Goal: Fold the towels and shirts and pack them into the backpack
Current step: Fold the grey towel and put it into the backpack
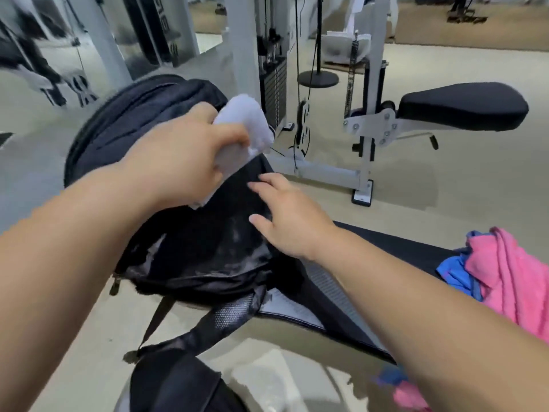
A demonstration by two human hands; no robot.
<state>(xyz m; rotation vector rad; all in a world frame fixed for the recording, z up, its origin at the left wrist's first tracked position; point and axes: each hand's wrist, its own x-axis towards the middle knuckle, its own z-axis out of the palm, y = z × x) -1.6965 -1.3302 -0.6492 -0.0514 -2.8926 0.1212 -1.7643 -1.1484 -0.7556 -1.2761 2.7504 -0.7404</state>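
- Left hand [184, 156]: the grip is curled round a white towel [249, 120], which it holds in the air above the backpack [202, 248].
- White towel: soft, nubbly terry cloth, bunched into a short thick bundle. Its long axis runs from the far upper right down toward the near lower left, and its lower corner hangs just over the dark mouth of the backpack.
- Key relation: the opening lies directly below and slightly right of the towel, so the coming move is judged to be a short descent. The left hand is the nearer one to the opening.
- Right hand [288, 215]: fingers spread and holding nothing. The fingertips lie at the right lip of the opening, and contact cannot be confirmed through the blur.
- Backpack: black woven fabric, limp and rounded, at the left end of the surface [410, 245]. A mesh-padded strap [225, 316] trails off the near edge.
- Surface: a dark padded bench top with a matte finish.
- Pink towel [511, 272] and blue cloth [457, 272]: a crumpled, unfolded heap at the right end of the surface, well apart from the backpack, judged to be awaiting folding.
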